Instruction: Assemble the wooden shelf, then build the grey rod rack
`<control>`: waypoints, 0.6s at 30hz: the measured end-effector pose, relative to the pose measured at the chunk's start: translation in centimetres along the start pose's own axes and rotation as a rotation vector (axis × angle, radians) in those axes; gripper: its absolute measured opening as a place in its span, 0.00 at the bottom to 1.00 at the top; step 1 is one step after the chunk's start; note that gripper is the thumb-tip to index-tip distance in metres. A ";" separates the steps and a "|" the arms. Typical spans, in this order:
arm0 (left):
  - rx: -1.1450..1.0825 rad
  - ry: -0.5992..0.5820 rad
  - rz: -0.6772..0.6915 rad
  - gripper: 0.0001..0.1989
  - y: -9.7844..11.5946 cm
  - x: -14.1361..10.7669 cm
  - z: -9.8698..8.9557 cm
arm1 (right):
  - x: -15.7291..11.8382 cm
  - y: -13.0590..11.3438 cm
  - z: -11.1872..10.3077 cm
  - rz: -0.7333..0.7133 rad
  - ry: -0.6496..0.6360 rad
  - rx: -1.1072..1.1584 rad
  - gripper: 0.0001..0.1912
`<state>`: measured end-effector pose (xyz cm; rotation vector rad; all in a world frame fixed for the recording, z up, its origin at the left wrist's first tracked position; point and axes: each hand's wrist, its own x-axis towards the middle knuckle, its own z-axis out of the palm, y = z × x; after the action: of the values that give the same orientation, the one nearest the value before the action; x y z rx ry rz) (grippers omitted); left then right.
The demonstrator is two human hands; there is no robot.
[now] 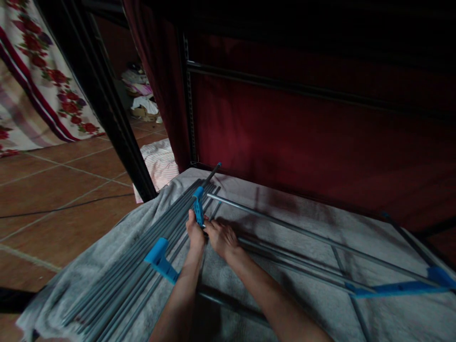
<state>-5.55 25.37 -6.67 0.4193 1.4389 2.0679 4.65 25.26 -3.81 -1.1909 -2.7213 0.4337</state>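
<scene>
My left hand [195,230] is closed round the lower end of a blue plastic connector [198,206] near the middle of the view. Right beside it, my right hand [221,237] has its fingers bent at the connector's lower end, where a thin metal rod meets it; the fingertips are partly hidden. A long grey tube [278,221] runs from near the connector's top to a blue bracket [402,288] at the right. Another blue connector [162,261] lies left of my left forearm, over the bundle of grey tubes [135,266].
A grey blanket [302,294] lies under the parts. Dark frame posts [103,104] stand at the left, and a dark red curtain [285,142] hangs behind. Beyond are tiled floor [81,190], a floral cloth [60,80] and a striped cloth [160,161].
</scene>
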 end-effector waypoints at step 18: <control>-0.063 -0.008 -0.058 0.23 -1.1 0.8 0.2 | 0.2 0.2 0.4 -0.042 0.001 -0.031 0.19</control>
<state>-5.73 26.27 -7.72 0.3560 1.3619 2.0570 4.56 25.45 -4.23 -1.1378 -2.7563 0.3876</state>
